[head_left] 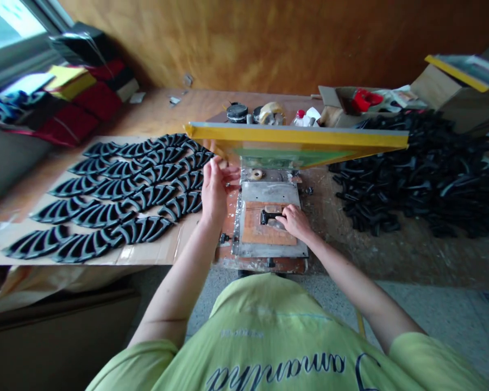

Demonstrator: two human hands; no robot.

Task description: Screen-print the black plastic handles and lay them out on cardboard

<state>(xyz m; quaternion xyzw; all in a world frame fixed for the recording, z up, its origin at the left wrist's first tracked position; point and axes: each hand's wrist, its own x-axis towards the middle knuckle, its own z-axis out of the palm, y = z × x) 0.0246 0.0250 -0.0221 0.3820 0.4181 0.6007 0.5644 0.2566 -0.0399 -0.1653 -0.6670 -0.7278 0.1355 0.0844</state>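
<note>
My right hand (295, 222), pinching a small black plastic piece (267, 218), and open left hand (218, 187) lie near a raised yellow-framed screen (295, 136), which could slip and smear the piece.

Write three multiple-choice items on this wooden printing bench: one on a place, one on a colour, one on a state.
1. Where does the heap of loose black curved parts lie relative to the flat grey metal plate?
A. To its right
B. To its left
C. On top of it

2. What colour is the frame of the raised rectangular printing screen?
A. Red
B. Yellow
C. Blue

3. What state is that screen in?
A. Flat on the plate
B. Standing on the floor
C. Tilted up above the plate

1: A, the heap lies right of the plate.
2: B, the frame's long edge shows yellow.
3: C, its near edge hangs clear above the plate, by the left hand.
</note>
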